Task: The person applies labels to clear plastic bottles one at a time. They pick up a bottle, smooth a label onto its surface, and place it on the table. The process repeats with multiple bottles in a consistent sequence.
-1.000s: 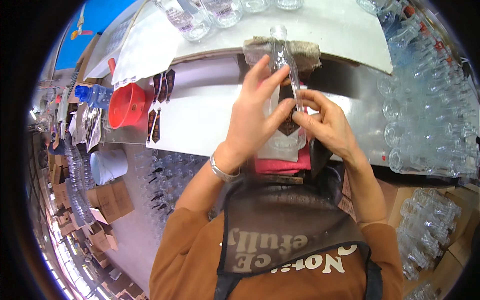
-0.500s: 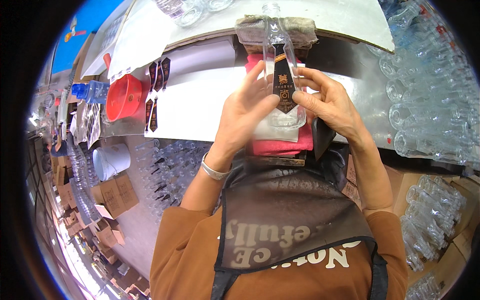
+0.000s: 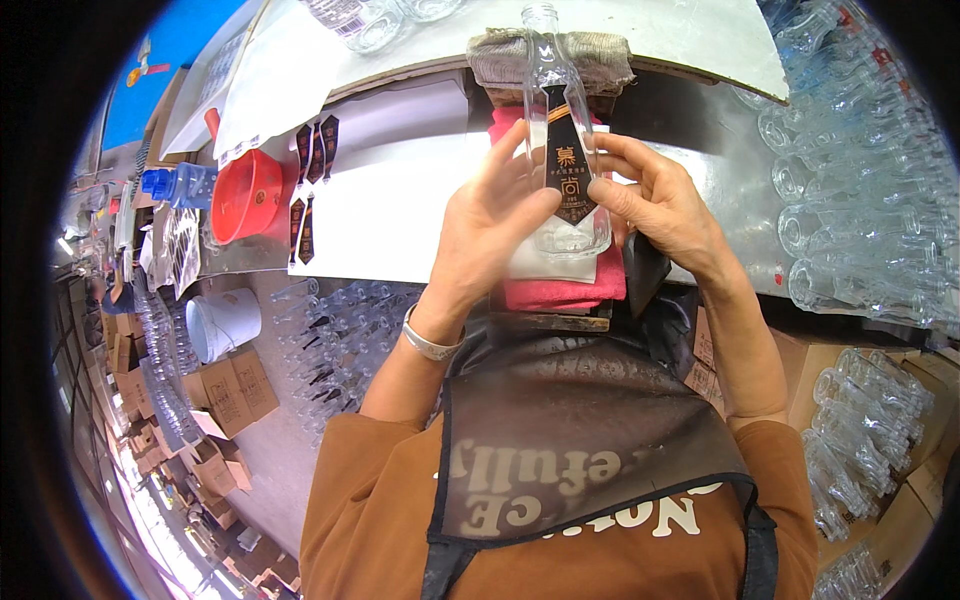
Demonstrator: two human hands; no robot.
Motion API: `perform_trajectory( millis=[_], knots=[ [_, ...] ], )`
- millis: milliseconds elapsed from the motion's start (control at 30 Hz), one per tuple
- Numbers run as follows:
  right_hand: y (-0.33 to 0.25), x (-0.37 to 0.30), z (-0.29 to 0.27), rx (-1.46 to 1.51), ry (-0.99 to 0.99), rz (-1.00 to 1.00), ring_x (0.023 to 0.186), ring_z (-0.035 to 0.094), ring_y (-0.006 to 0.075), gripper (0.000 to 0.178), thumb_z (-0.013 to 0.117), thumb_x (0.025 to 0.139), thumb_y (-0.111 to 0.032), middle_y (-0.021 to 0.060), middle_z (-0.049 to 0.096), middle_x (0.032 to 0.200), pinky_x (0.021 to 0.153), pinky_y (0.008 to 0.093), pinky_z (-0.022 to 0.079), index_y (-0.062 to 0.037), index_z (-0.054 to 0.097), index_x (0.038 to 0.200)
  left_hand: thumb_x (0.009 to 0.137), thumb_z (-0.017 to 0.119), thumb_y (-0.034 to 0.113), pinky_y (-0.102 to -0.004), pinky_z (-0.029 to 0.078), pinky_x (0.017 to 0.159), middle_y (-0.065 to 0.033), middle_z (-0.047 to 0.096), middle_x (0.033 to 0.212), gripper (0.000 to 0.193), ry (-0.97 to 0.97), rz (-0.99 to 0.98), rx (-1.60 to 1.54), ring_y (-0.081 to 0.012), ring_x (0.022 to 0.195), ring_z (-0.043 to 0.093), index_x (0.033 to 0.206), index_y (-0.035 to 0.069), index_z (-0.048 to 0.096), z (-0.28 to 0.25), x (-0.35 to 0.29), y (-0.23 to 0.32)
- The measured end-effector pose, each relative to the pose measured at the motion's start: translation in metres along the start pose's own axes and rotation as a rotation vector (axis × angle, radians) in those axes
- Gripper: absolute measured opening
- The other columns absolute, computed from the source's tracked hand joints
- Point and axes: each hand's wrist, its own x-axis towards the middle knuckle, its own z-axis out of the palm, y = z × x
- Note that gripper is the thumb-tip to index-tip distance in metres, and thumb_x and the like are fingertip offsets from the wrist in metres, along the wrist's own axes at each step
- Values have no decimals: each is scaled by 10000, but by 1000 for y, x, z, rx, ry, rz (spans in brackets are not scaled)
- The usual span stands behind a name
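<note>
A clear glass bottle [image 3: 549,65] lies with its neck away from me, on a rest padded with a folded grey cloth [image 3: 490,62] and a pink towel [image 3: 560,293]. On its upper face is a black tie-shaped label [image 3: 567,150] with gold print and an orange stripe. My left hand [image 3: 485,220] closes around the bottle's left side, its thumb by the label's lower left edge. From the right, my right hand [image 3: 665,205] grips the bottle, thumb on the label's lower right edge. The fingertips behind the glass are partly hidden.
A white sheet [image 3: 390,190] at the left carries several more tie-shaped labels [image 3: 317,150]. Beyond it stand a red bowl [image 3: 247,197] and a blue-capped plastic bottle [image 3: 185,185]. Rows of glass bottles [image 3: 860,230] fill the right side. A white bucket [image 3: 224,325] is at the lower left.
Both hands stay around the bottle with the label between the thumbs. The right thumb has shifted very slightly to the right; otherwise almost nothing differs.
</note>
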Motion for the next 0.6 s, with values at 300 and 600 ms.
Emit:
perform_trajectory(
  millis=[300, 600],
  knots=[
    [33, 10, -30, 413, 387, 104, 574, 556, 94, 442, 476, 1067, -434, 125, 695, 928, 508, 206, 456, -25, 615, 1166, 921, 670, -26, -372, 464, 1068, -228, 542, 1419, 719, 6, 2, 23, -258, 1298, 544, 1545, -28, 313, -2, 1, -3],
    [-23, 12, -27, 7, 231, -179, 1009, 628, 158, 490, 684, 900, -87, 95, 639, 1185, 874, 289, 517, 6, 489, 1340, 928, 673, -8, -365, 453, 1075, -211, 550, 1422, 725, -22, 7, 0, -240, 1288, 550, 1556, -11, 310, -7, 0, -3]
  ],
)
